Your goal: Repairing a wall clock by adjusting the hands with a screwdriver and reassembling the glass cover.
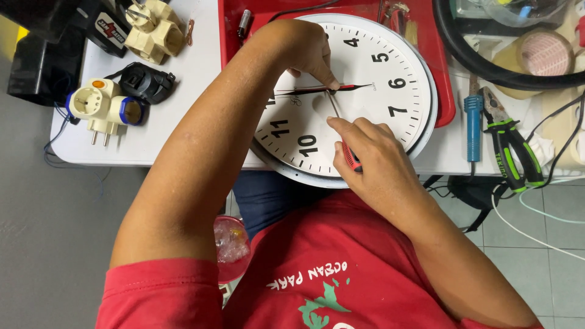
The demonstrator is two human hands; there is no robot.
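The wall clock (365,91) lies face up, its far half in the tray (442,73), its near edge hanging over the table (183,109) rim above the person's lap. The left hand (304,52) sits on the dial, fingertips at the hub; the right hand (372,161) is over the clock's near edge, its screwdriver (341,131) reaching in to the centre. Left of the clock: plug adapters (100,109), with multi-socket adapters (152,30) behind them. Right of the tray lie a soldering iron (473,125) and, just beside it, pliers (512,146).
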